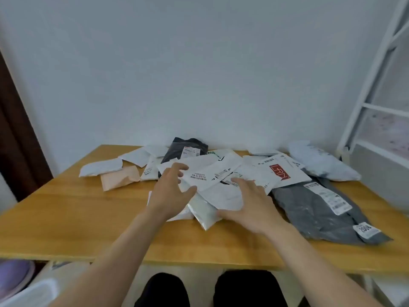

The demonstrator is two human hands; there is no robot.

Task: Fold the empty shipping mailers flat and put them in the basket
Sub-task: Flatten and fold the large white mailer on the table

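Observation:
A heap of empty shipping mailers lies on the wooden table (pixel 66 209). On top is a white mailer (pixel 212 173) with black print. My left hand (pixel 170 191) hovers at its left edge, fingers spread and slightly curled, holding nothing. My right hand (pixel 247 202) lies flat with straight fingers on the white mailers, its thumb by a pale translucent mailer (pixel 203 212). A large grey mailer (pixel 321 211) lies to the right, a black one (pixel 177 149) at the back, a peach one (pixel 119 178) to the left. No basket is clearly in view.
A white mailer with a red logo (pixel 278 171) and a puffy pale mailer (pixel 321 160) lie at the back right. A white metal frame (pixel 363 103) stands right of the table. A white bin (pixel 28 293) and a purple object (pixel 13 275) sit below the table's left front.

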